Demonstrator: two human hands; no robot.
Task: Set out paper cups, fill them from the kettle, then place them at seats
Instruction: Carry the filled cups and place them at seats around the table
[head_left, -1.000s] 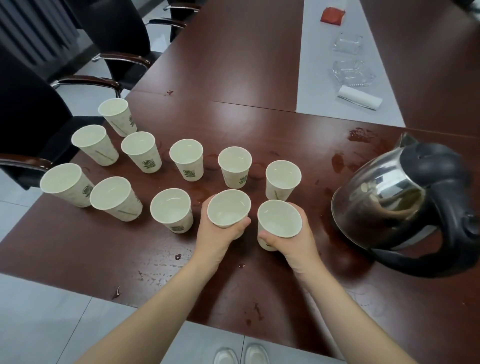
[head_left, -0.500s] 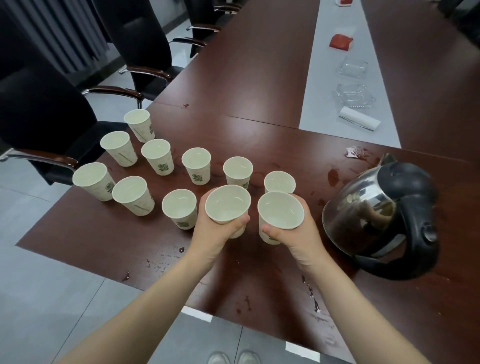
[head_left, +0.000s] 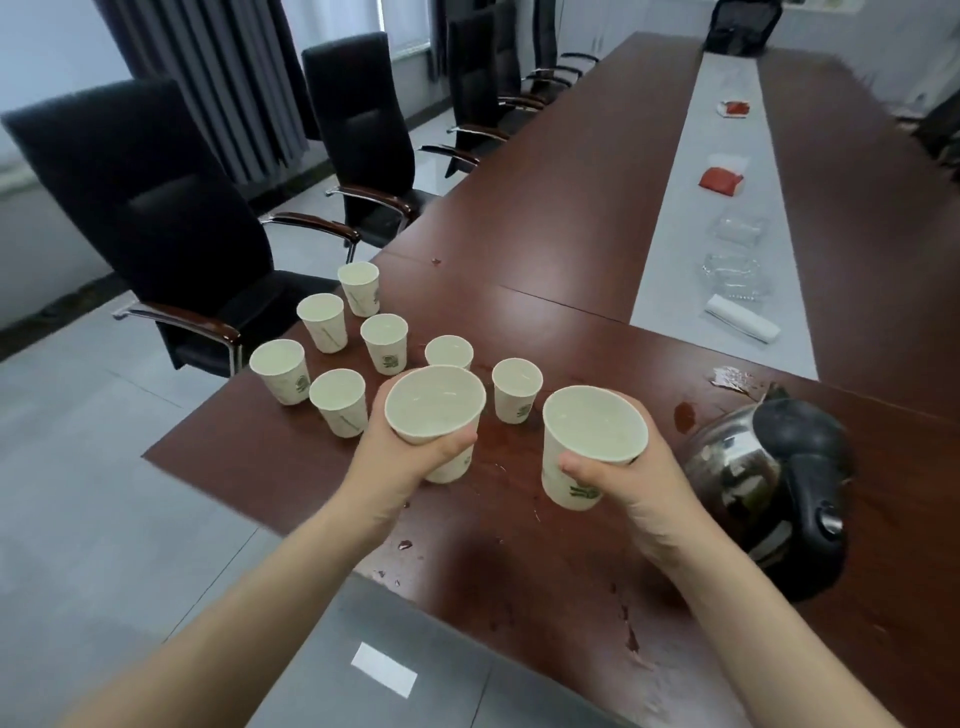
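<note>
My left hand (head_left: 410, 452) grips one white paper cup (head_left: 435, 402), my right hand (head_left: 639, 483) a second cup (head_left: 595, 426), likely next carried level to seats.

The cups (head_left: 383, 344) are cream-white with a small green print. The worktop (head_left: 561, 208) is dark red-brown with a pale grey middle strip (head_left: 691, 208). The kettle (head_left: 769, 488) is silver and black. The chairs (head_left: 150, 208) are black.
</note>
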